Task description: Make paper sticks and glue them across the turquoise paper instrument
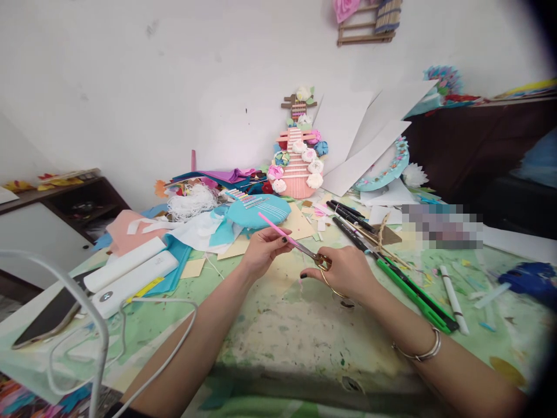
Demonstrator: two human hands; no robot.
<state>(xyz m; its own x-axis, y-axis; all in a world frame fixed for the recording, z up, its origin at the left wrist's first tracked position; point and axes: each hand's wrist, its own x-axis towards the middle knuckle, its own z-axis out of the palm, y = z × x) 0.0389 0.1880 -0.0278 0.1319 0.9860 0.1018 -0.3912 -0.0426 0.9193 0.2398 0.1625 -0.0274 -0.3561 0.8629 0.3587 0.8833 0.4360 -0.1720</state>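
Between the fingertips of my left hand (266,251) is a thin pink paper strip (273,225), slanting up to the left. My right hand (348,270) grips a pair of scissors (321,259) by its gold-coloured handles. The scissors' blades point up and left and meet the lower end of the strip; how far they are apart I cannot tell. Just beyond my left hand lies a blue oval paper instrument shape (260,210) with white strings. Behind it, a pink paper lute (296,168) covered in paper flowers leans against the wall.
To the right lie black pens (348,232), a green cutter-like tool (413,296) and a white pen (453,299). White rolls (133,284), a dark tablet-like slab (47,316) and a looping white cable (102,331) are at left. White string (191,200) and paper scraps spread across the back.
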